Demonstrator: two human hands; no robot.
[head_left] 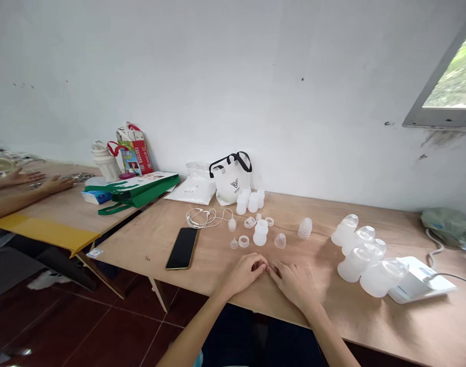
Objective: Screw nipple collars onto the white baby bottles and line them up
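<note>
My left hand (246, 273) rests on the wooden table (202, 255) near its front edge, fingers loosely curved and holding nothing. Beside it lies my right hand (291, 281), also empty, its fingers stretched forward on the wood; the fingertips of the two hands almost meet. Just beyond them stands a frosted baby bottle body (260, 233) without a top. Around this bottle are a screw ring (244, 241), a small clear teat (234, 243), a domed clear cap (280, 241) and a stack of similar caps (305, 228). More bottle bodies (253, 202) stand behind.
Several capped bottles (357, 261) stand at right by a white device (421, 280) with a cable. At left lie a phone (182, 248) and white earphones (206, 218). A white bag (233, 181) leans against the wall. Another person's hands (57, 184) rest on the neighbouring table.
</note>
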